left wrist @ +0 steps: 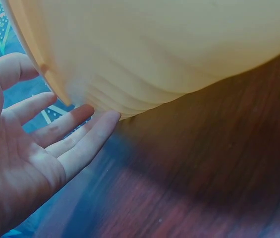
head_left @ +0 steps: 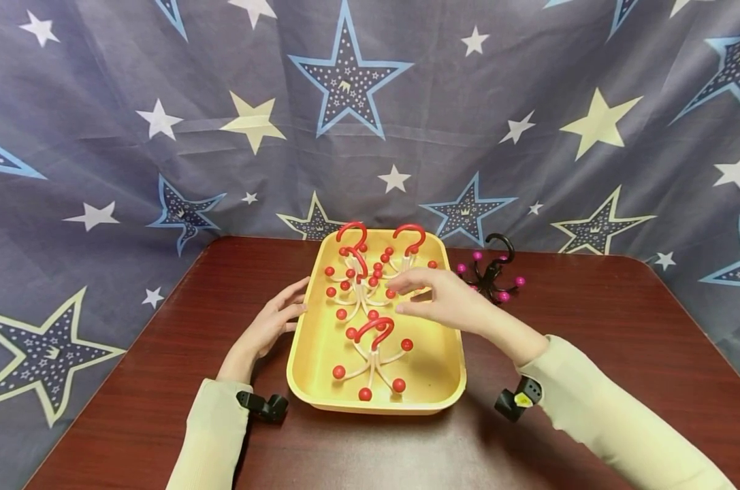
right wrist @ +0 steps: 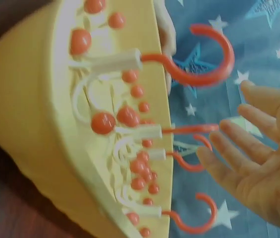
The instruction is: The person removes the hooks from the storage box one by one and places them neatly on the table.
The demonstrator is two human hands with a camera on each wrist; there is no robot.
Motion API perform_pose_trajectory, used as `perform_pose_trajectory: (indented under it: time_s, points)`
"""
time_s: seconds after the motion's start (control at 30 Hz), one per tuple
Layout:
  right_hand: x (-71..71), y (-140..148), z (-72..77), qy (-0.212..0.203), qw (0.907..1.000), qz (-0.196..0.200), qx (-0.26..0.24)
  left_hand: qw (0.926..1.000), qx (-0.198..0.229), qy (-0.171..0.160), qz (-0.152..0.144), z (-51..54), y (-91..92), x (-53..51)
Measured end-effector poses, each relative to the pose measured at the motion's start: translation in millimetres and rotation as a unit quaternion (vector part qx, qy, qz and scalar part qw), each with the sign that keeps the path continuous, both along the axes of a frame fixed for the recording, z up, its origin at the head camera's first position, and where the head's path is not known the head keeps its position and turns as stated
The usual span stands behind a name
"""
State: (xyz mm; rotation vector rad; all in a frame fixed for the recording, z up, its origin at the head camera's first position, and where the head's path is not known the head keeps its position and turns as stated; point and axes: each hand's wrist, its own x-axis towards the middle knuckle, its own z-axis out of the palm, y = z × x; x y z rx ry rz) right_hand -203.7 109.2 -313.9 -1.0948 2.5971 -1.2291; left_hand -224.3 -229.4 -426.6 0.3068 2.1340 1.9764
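A yellow tray (head_left: 378, 407) holds several white multi-arm hangers, each with a red hook on top and red balls on its arm tips. One hanger (head_left: 373, 359) stands alone near the front, while the others cluster toward the back. My left hand (head_left: 270, 325) is at the tray's left side; in the left wrist view its fingers (left wrist: 87, 141) are loosely spread along the outer wall. Above the tray's right half hovers my right hand (head_left: 446, 299), holding nothing. The right wrist view shows its relaxed fingers (right wrist: 244, 148) near the red hooks, apparently without gripping any.
On the table (head_left: 590, 327), right of the tray and behind my right forearm, is a black hanger (head_left: 491, 272) with pink ball tips. A grey curtain (head_left: 222, 61) with a star print hangs along the table's back edge.
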Motion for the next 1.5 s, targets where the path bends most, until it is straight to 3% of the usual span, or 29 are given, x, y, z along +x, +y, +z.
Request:
perform_pose_trajectory:
  time_s: [0.2,0.47,0.63,0.8,1.2,1.5]
  points:
    - [9.0,-11.6,-5.3,0.024,0.9991,0.031,0.017,1.0,-0.004,-0.002,0.001,0.5,-0.1,0.1]
    - [11.5,-19.8,-12.3,0.055,0.9964,0.065,0.0,1.0,-0.008,-0.002,0.002,0.8,-0.2,0.2]
    - [13.2,-21.8,-13.9,0.071,0.9954,0.064,0.012,1.0,-0.005,-0.001,0.0,0.4,-0.6,0.4]
    - [14.3,-18.6,-9.0,0.056,0.9967,0.058,0.011,1.0,-0.008,-0.001,-0.002,0.6,-0.6,0.4]
    - [14.9,4.0,19.6,0.055,0.9975,-0.032,-0.032,0.9999,-0.012,-0.002,0.002,-0.2,-1.8,0.1]
    - [14.1,44.0,34.7,0.067,0.9913,-0.112,-0.019,0.9999,-0.012,-0.001,0.003,-0.5,-1.3,0.3]
